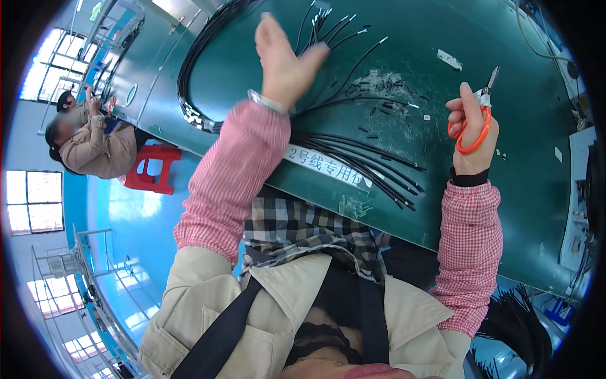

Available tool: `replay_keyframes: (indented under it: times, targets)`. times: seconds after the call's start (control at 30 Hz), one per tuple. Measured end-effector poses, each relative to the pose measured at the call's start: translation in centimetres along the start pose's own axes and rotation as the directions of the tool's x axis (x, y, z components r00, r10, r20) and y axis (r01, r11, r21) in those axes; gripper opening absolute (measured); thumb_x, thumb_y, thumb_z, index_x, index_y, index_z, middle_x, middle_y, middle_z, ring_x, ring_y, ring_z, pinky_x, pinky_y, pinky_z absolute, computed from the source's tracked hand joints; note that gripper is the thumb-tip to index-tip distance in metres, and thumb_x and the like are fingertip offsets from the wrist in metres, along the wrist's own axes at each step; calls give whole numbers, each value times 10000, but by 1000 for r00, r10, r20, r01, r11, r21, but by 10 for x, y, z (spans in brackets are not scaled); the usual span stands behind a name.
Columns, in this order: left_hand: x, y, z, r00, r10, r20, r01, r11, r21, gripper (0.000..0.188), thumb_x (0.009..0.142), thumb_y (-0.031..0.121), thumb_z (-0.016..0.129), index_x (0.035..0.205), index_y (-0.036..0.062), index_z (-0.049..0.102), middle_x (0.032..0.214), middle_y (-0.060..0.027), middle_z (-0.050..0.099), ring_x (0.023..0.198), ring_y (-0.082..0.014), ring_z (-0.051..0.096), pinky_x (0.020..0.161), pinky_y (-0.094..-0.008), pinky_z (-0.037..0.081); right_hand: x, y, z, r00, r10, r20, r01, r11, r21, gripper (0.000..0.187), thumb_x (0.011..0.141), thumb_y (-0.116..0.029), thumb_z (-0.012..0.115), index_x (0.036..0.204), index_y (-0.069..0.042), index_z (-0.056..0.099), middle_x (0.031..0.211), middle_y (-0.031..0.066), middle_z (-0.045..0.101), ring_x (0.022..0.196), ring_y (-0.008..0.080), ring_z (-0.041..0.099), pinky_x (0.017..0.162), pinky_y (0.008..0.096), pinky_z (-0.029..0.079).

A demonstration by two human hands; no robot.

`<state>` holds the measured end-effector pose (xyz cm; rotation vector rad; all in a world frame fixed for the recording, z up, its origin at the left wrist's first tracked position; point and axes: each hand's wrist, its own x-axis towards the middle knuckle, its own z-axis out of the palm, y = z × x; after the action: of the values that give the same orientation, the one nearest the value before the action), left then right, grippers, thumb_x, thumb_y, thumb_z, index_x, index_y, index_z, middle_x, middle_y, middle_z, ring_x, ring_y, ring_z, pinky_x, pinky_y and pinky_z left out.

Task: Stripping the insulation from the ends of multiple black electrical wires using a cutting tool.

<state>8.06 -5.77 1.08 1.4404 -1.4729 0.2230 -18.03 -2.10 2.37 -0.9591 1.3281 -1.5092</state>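
Two hands of the person are showing, well apart from each other. The left hand (287,69) is standing open, with thumb and fingers spreading, near the white-tipped ends of the black cables (185,74). The right hand (476,142) is gripping one pair of scissors (485,123), with its fingers going around the orange handles and the blades pointing away from the person.

The cables are lying on one green table (524,189), curving at the left and spreading into loose ends at the middle. More than ten ends are showing, but I cannot count them exactly. Many black snippets (372,136) are lying among pale scraps (382,82). At the left, two other people are sitting, and one red stool (165,169) is standing near them.

One white strip (315,159) at the table edge is carrying blue writing; cables are covering its right part. One small white piece (449,59) is lying farther away.

The left sleeve (237,164) is hiding part of the cables. The left fingers are appearing blurred, so I cannot tell whether they are touching any cable.
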Motion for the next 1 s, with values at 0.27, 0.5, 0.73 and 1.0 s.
replay_keyframes:
  times: [0.27, 0.5, 0.73, 1.0]
  targets:
    - [-68, 36, -20, 650, 487, 583, -369, 873, -319, 266, 739, 173, 725, 986, 83, 687, 1118, -104, 534, 1011, -248, 499, 895, -351, 389, 7, 16, -6, 999, 5, 51, -4, 1000, -17, 336, 846, -296, 664, 705, 9, 655, 628, 56, 603, 483, 84, 476, 448, 190, 372]
    - [-75, 54, -11, 674, 564, 477, -519, 821, -238, 201, 728, 151, 718, 918, 90, 695, 1061, -83, 522, 927, -224, 477, 836, -346, 372, 4, 17, -3, 998, -20, 64, 22, 999, -38, 335, 844, -297, 669, 718, 13, 662, 644, 68, 620, 493, 89, 490, 448, 194, 390]
    - [-79, 68, -10, 673, 492, 553, -378, 871, -314, 124, 719, 108, 694, 839, 80, 678, 1040, -73, 506, 938, -230, 472, 854, -357, 358, 5, 15, -3, 991, 4, 134, 5, 998, -68, 312, 845, -274, 656, 766, 27, 671, 649, 62, 606, 530, 94, 495, 487, 196, 397]
    - [-69, 80, -4, 893, 353, 278, -263, 913, -313, 107, 699, 32, 685, 802, 47, 663, 1006, -71, 530, 872, -220, 506, 803, -331, 397, 5, 20, -1, 988, -41, 151, 45, 999, -23, 267, 840, -222, 637, 827, 42, 679, 689, 64, 602, 601, 113, 508, 552, 213, 410]
